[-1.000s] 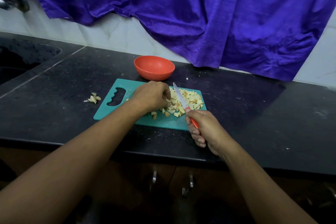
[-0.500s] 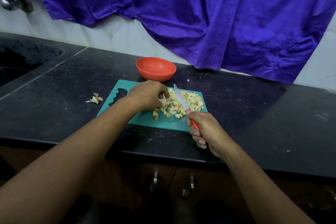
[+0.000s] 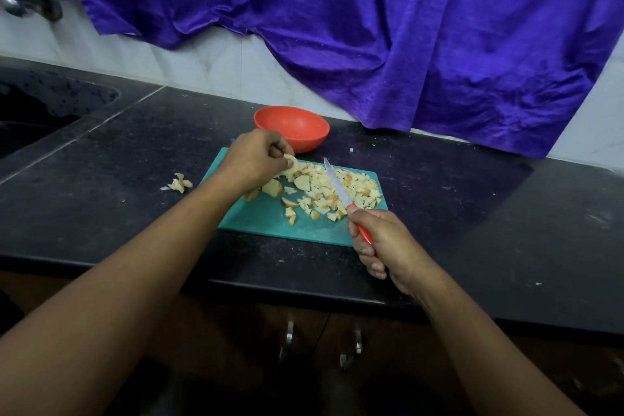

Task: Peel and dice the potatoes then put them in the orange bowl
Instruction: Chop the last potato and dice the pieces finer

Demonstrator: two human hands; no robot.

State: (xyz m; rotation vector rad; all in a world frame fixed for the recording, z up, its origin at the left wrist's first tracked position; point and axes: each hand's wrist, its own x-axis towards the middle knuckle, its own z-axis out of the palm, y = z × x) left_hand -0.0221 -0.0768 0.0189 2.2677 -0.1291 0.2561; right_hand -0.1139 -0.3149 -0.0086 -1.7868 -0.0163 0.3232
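On a teal cutting board [image 3: 270,219] lie diced potatoes [image 3: 334,189]; behind it, the orange bowl [image 3: 292,128] looks empty. The left hand [image 3: 253,159] pinches a potato piece [image 3: 291,166]; the right hand [image 3: 385,243] grips a knife [image 3: 337,187].

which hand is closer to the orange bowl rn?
Left. The left hand sits just in front of the orange bowl, pinching a potato piece. The right hand grips the knife past the board's near edge.

A matt plastic-looking board [image 3: 270,219] and bowl [image 3: 293,128], a shiny metal blade [image 3: 334,184], creased cloth [image 3: 371,27] and a speckled polished counter [image 3: 472,213] are seen.
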